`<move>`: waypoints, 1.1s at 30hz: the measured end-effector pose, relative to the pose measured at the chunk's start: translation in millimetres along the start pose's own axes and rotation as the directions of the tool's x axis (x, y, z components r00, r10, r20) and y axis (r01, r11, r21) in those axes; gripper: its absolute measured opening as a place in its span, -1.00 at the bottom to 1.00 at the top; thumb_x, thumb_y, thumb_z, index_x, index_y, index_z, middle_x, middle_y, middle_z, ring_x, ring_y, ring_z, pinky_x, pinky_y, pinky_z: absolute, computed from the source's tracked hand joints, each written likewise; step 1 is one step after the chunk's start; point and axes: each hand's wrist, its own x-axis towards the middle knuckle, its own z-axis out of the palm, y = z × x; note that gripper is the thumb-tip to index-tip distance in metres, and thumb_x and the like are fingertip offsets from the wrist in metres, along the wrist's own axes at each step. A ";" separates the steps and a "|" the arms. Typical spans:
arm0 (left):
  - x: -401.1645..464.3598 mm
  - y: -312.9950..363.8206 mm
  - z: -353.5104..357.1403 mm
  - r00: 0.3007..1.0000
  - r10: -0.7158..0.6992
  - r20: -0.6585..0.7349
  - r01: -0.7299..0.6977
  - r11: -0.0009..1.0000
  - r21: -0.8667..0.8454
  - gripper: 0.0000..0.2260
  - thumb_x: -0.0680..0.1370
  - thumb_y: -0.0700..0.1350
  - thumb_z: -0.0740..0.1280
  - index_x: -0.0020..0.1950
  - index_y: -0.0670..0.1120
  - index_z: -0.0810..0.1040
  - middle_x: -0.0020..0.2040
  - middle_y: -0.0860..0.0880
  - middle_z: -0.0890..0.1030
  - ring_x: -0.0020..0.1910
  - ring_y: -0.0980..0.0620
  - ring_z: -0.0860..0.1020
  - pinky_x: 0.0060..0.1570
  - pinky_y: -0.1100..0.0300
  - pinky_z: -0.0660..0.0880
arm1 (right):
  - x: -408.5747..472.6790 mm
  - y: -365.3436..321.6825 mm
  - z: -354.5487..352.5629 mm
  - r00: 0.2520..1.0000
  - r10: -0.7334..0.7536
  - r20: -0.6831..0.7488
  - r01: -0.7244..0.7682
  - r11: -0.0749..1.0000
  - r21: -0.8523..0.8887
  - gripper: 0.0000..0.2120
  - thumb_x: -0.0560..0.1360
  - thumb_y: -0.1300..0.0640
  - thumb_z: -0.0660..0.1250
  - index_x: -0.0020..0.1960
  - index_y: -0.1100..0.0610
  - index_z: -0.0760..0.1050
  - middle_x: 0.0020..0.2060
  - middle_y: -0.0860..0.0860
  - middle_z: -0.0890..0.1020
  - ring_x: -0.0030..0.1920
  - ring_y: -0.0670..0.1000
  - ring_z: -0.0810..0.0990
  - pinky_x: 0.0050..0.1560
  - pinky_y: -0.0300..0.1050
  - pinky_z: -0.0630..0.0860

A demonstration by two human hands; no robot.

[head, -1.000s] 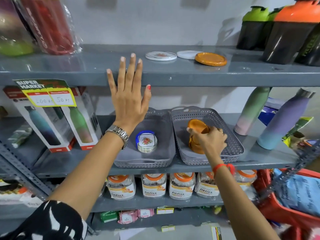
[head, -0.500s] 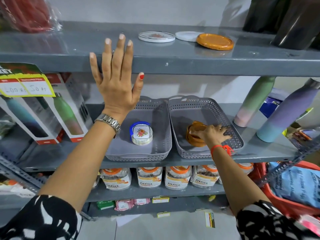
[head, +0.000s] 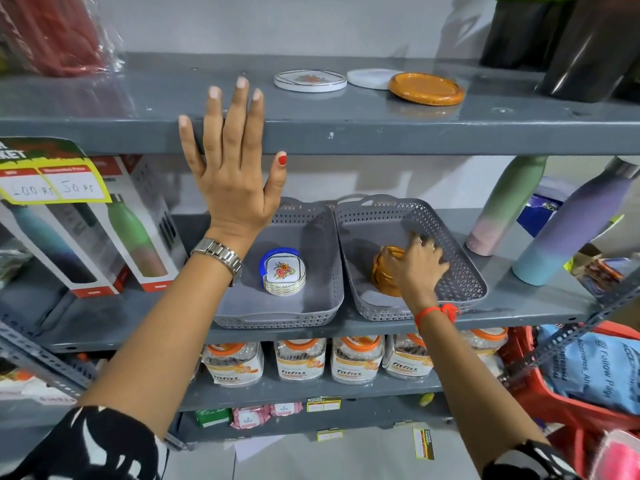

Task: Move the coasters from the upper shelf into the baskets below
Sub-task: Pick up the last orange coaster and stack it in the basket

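Observation:
Three coasters lie on the upper shelf [head: 346, 133]: a white floral coaster [head: 311, 80], a plain white coaster [head: 372, 77] and an orange coaster [head: 426, 89]. Below stand two grey baskets. The left basket [head: 277, 320] holds a stack of floral coasters [head: 282, 273] in a blue holder. The right basket [head: 460, 271] holds an orange coaster stack [head: 382, 271]. My right hand [head: 415, 265] is down inside the right basket, its thumb and fingers over the top orange coaster. My left hand [head: 235, 174] is raised flat before the upper shelf's edge, fingers spread, holding nothing.
Dark shaker bottles [head: 571, 46] stand at the upper right, a wrapped red item [head: 59, 32] at the upper left. Pastel bottles [head: 568, 226] flank the baskets on the right, boxed bottles [head: 104, 230] on the left. Jars [head: 301, 362] fill the shelf below; a red crate [head: 571, 410] sits low right.
My right hand has gone down into the right basket with the orange coaster and set it on the stack. My left hand stays raised by the upper shelf's edge.

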 end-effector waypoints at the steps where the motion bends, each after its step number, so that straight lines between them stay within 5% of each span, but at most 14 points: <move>1: 0.2 0.6 -1.5 1.000 0.001 0.008 0.000 1.000 -0.003 -0.51 0.61 0.07 -0.01 0.44 -0.17 0.26 0.37 -0.16 0.43 0.39 -0.17 0.26 0.44 -0.09 -0.01 | -7.4 -6.4 -8.2 0.992 -0.042 -0.115 0.047 0.998 0.040 -0.46 0.44 -0.14 0.32 0.29 0.16 0.43 0.27 0.20 0.49 0.30 0.26 0.37 0.32 0.29 0.27; 4: 0.3 0.4 -5.4 0.999 -0.001 0.033 0.002 1.000 -0.024 -0.51 0.62 0.07 -0.01 0.46 -0.18 0.25 0.39 -0.16 0.40 0.40 -0.17 0.24 0.47 -0.02 -0.12 | -32.7 -29.6 -41.4 0.859 -0.132 -0.494 0.253 0.949 0.187 -0.72 0.41 0.04 0.26 0.04 0.14 0.57 0.00 0.13 0.63 0.04 0.22 0.51 0.09 0.12 0.39; 7: 0.9 1.6 -11.6 0.997 -0.007 0.079 0.012 0.998 -0.056 -0.52 0.63 0.06 -0.02 0.48 -0.17 0.21 0.43 -0.17 0.35 0.43 -0.17 0.19 0.47 -0.03 -0.16 | -53.8 -52.0 -88.6 0.580 -0.167 -0.798 0.538 0.814 0.220 -0.85 0.38 0.20 0.25 -0.19 0.13 0.60 -0.28 0.06 0.62 -0.21 0.16 0.49 -0.13 0.01 0.35; 10: 1.9 2.2 -17.4 0.992 -0.013 0.126 0.024 0.996 -0.083 -0.52 0.64 0.06 -0.01 0.49 -0.17 0.18 0.45 -0.16 0.31 0.45 -0.15 0.15 0.47 -0.03 -0.18 | -60.2 -75.0 -143.1 0.352 -0.165 -0.921 0.700 0.700 0.142 -0.88 0.37 0.26 0.27 -0.25 0.15 0.58 -0.36 0.05 0.59 -0.30 0.14 0.43 -0.20 -0.03 0.29; 12: 3.0 2.2 -20.0 0.989 -0.013 0.145 0.027 0.995 -0.095 -0.52 0.65 0.04 0.01 0.50 -0.16 0.17 0.46 -0.15 0.29 0.46 -0.15 0.14 0.47 -0.03 -0.19 | -56.6 -90.8 -176.4 0.289 -0.152 -0.945 0.738 0.665 0.119 -0.89 0.36 0.30 0.28 -0.25 0.18 0.57 -0.36 0.07 0.61 -0.30 0.14 0.42 -0.20 -0.03 0.32; 13: 3.0 2.4 -21.1 0.988 -0.017 0.155 0.033 0.994 -0.103 -0.53 0.65 0.04 0.02 0.50 -0.16 0.16 0.47 -0.14 0.28 0.46 -0.15 0.13 0.46 -0.03 -0.19 | -52.0 -98.2 -190.6 0.328 -0.148 -0.933 0.725 0.672 0.148 -0.90 0.36 0.29 0.29 -0.22 0.20 0.58 -0.32 0.08 0.62 -0.26 0.13 0.44 -0.18 -0.03 0.37; 17: 4.1 3.4 -25.6 0.981 -0.033 0.194 0.060 0.989 -0.136 -0.53 0.65 0.04 0.02 0.51 -0.16 0.17 0.49 -0.13 0.25 0.48 -0.13 0.13 0.46 -0.05 -0.19 | -13.3 -116.4 -230.1 0.812 -0.187 -0.552 0.353 0.912 0.211 -0.56 0.37 -0.08 0.34 0.11 0.20 0.54 0.09 0.14 0.58 0.16 0.20 0.42 0.10 0.05 0.40; 19: 4.9 3.7 -27.2 0.979 -0.033 0.202 0.065 0.986 -0.151 -0.53 0.65 0.04 0.03 0.50 -0.16 0.18 0.48 -0.12 0.26 0.48 -0.12 0.12 0.47 -0.05 -0.20 | 2.0 -119.9 -240.6 0.923 -0.172 -0.344 0.232 0.962 0.142 -0.39 0.33 -0.21 0.39 0.17 0.22 0.49 0.22 0.17 0.50 0.28 0.23 0.34 0.18 0.11 0.34; 26: 5.5 5.7 -31.5 0.976 -0.042 0.213 0.080 0.982 -0.170 -0.55 0.65 0.03 0.03 0.49 -0.16 0.22 0.47 -0.12 0.28 0.48 -0.12 0.15 0.47 -0.04 -0.18 | 29.0 -124.2 -238.4 0.994 -0.087 -0.071 0.092 0.993 0.071 -0.32 0.30 -0.27 0.41 0.26 0.11 0.42 0.31 0.16 0.43 0.37 0.22 0.23 0.25 0.18 0.22; 33: 6.0 4.8 -33.9 0.969 -0.041 0.245 0.089 0.978 -0.187 -0.54 0.65 0.05 0.00 0.48 -0.16 0.21 0.47 -0.13 0.29 0.47 -0.12 0.15 0.47 -0.05 -0.17 | 29.1 -121.1 -231.4 0.992 -0.029 -0.125 0.048 0.987 0.151 -0.28 0.20 -0.32 0.45 0.19 0.12 0.47 0.27 0.16 0.47 0.34 0.22 0.27 0.24 0.14 0.22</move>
